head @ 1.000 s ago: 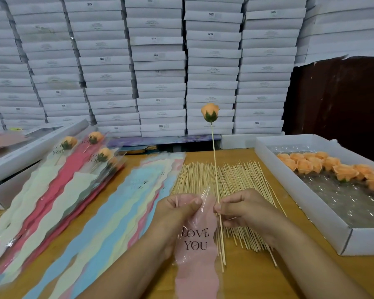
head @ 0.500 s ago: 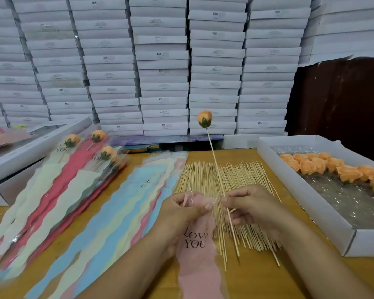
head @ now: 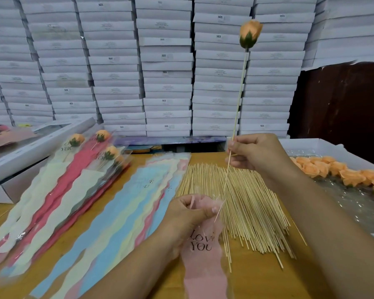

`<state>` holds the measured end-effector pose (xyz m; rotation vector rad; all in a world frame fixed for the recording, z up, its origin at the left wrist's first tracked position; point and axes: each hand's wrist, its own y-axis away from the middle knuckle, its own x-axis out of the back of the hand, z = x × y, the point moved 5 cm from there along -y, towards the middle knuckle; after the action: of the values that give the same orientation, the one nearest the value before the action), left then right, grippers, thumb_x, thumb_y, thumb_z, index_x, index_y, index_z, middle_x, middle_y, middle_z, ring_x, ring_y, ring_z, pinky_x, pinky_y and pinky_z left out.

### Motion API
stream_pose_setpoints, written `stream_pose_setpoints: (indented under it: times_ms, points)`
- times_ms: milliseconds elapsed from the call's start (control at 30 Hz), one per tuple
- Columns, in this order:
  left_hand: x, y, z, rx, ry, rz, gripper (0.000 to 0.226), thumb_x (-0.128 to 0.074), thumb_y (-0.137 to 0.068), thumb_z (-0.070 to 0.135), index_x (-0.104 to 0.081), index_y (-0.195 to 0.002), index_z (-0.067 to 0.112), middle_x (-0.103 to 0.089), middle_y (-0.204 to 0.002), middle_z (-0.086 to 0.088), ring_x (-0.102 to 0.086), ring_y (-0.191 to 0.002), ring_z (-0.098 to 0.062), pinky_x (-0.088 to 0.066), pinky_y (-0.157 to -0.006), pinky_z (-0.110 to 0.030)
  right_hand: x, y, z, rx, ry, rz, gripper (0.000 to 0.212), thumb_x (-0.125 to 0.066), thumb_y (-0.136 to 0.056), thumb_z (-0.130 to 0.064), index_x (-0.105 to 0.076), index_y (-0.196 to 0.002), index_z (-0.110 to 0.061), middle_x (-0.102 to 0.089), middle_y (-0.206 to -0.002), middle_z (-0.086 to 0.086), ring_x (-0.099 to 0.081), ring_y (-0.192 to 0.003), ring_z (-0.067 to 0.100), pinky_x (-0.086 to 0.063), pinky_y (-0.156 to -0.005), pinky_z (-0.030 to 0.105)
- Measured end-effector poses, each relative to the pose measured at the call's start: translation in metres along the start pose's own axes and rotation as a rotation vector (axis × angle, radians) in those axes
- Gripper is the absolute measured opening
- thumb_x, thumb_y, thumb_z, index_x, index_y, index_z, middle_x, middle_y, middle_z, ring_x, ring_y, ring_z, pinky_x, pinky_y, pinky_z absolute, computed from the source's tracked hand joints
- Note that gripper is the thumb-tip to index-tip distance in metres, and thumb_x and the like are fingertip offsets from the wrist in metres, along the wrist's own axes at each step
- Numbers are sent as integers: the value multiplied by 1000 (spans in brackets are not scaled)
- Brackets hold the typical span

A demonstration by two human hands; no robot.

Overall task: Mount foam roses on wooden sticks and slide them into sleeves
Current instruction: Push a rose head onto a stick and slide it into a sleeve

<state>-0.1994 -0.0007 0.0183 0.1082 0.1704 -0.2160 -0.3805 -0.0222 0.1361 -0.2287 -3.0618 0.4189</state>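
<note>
A thin, pale wooden stick, smooth and matt, is topped by a soft, matt peach foam rose. A glossy clear plastic sleeve with a matt pink inner panel is seen at six o'clock. The orange-brown wooden bench looks smooth. Bare matt wooden sticks in a pile lie on it. Matt white cardboard boxes are stacked at twelve o'clock.

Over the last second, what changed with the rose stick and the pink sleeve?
The right hand lifted the stick up and away, so the rose now sits much higher and the stick's lower tip hangs just above the pink sleeve mouth instead of beside it. The left hand kept pinching the sleeve's top. The loose sticks on the table stayed put.
</note>
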Motion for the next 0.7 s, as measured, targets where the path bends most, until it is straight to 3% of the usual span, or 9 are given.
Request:
stream_pose_setpoints:
  times_ms: [233,433,500,600,700]
  points:
    - [-1,0,1,-14,18,-1,58,-98,-51,24,-73,-100,5,-75,-87,-21,-72,-73,-33,-58,-68,-38,-10,9,24,-82,10,-23,7,-71,-90,-10,-75,-85,-8,-74,-72,5,-71,-62,18,-55,-53,21]
    - [-1,-2,0,-6,-1,-17,44,-90,-66,21,-72,-102,2,-75,-89,-20,-72,-73,-31,-58,-67,-35,-23,16,41,-113,55,-86,8,-71,-91,-15,-75,-86,-12,-75,-74,3,-70,-63,14,-53,-53,19]
    - [-1,-1,0,-3,17,-47,31,-88,-72,19,-73,-92,0,-73,-85,-22,-70,-69,-30,-57,-64,-35,-24,17,44,-115,61,-85,7,-71,-91,-16,-75,-85,-14,-76,-75,4,-69,-62,10,-53,-53,18]
    - [-3,0,1,-16,28,-92,14,-85,-75,16,-73,-69,12,-69,-70,-15,-66,-56,-23,-53,-55,-28,-25,18,45,-118,60,-80,6,-72,-90,-16,-75,-85,-13,-76,-74,3,-67,-61,6,-51,-53,16]
    - [-3,-1,0,-13,32,-106,12,-86,-75,14,-74,-71,13,-70,-71,-14,-67,-58,-23,-53,-55,-28,-23,18,45,-116,69,-76,7,-72,-90,-18,-76,-90,-13,-77,-77,0,-67,-63,3,-50,-54,14]
